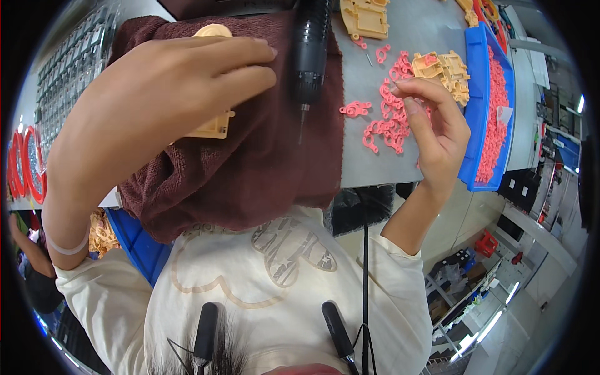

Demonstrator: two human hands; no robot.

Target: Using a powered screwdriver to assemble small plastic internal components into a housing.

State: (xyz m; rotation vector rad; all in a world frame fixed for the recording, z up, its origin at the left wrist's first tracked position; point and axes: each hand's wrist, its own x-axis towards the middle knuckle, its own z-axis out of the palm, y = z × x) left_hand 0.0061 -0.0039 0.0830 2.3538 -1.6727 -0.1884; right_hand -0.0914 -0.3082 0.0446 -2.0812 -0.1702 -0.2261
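Note:
My left hand [169,87] reaches over a pale yellow plastic shell [214,129] on a brown towel [269,162]. Its fingers stretch to the right, tips apart, with nothing visible between them. The hand covers most of the shell. My right hand [437,122] is at a loose pile of small pink ringed plastic pieces [389,130]. Its thumb and index finger nearly meet in a pinch, and whatever lies between them is too small to make out. Between my hands a black electric screwdriver [309,56] hangs bit-down above the towel.
Yellow shells lie at the back [365,17] and beside my right hand [459,74]. A blue bin [473,106] of pink pieces stands at the right table edge. Racked metallic parts [69,75] are at the far left. A black cable [365,269] hangs near my right arm.

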